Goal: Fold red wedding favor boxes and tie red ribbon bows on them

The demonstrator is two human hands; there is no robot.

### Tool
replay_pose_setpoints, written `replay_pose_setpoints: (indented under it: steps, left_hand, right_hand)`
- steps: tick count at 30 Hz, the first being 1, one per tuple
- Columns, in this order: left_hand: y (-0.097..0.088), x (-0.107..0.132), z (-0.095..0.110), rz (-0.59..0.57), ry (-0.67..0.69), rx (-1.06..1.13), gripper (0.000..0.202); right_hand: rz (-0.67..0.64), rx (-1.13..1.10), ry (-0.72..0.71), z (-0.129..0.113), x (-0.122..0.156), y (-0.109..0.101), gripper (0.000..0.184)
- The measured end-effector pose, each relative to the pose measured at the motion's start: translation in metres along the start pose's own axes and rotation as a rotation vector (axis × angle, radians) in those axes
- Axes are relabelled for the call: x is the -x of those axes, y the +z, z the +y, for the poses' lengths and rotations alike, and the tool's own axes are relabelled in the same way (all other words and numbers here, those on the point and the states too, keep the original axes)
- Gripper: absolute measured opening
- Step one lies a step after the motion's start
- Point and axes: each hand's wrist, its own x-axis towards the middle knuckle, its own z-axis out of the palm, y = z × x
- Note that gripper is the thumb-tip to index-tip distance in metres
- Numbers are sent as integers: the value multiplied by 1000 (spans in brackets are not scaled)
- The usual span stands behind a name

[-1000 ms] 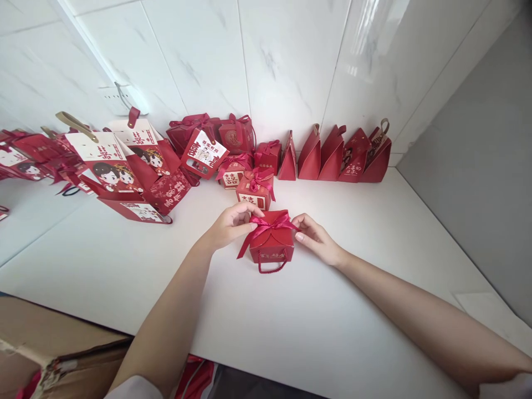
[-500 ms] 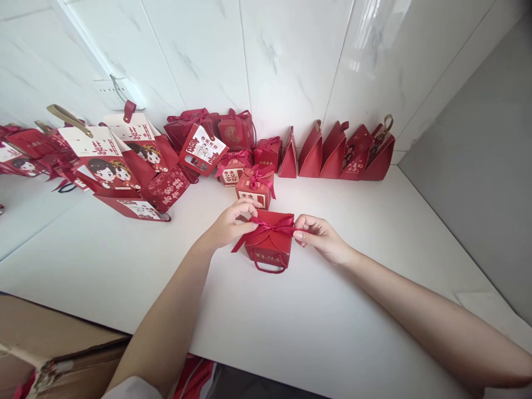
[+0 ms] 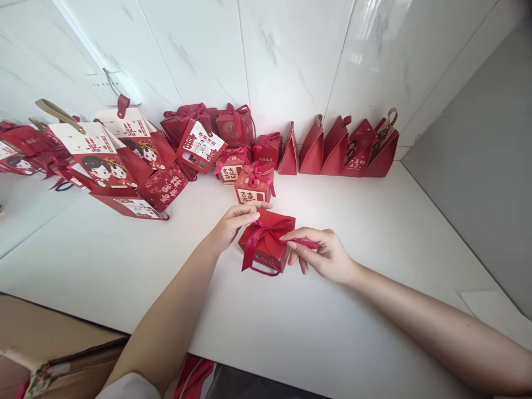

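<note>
A small red gift box (image 3: 264,255) stands on the white tabletop with a bow of shiny crimson ribbon (image 3: 266,229) on its lid. At the box's back left corner, my left hand (image 3: 236,223) has its thumb and fingers closed on the bow's left loop, though the fingertips are partly hidden. My right hand (image 3: 328,255) pinches a ribbon tail between thumb and forefinger, over the lid's right side. The other tail hangs down the front left. A twisted cord handle (image 3: 266,272) droops at the box's front.
Just behind is another ribboned red box (image 3: 251,191), with more boxes (image 3: 233,133) near the tiled wall. Several peaked red boxes (image 3: 332,147) line the back right. Taller boxes with cartoon figures (image 3: 108,166) stand left. A cardboard carton (image 3: 54,332) sits below the table's front edge.
My right hand has brought its ribbon tail inward and slightly down over the lid. The box has turned a little, and the left tail now hangs down the front. My left hand stays near the loop.
</note>
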Motion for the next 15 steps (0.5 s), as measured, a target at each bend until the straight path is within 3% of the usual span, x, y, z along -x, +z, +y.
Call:
replay_pose_setpoints:
  steps: [5,11,15]
  left_hand:
    - [11,-6,-17,75,-77,219,24]
    - [18,-7,-13,132,-64,253,19]
    - [16,-8,-12,125,-78,247,20]
  right_hand:
    - [-6,150,-147,2,3,1,16]
    - [-7,391,-348,1,2,-1,15]
    - [43,446,-357,1,2,1,15]
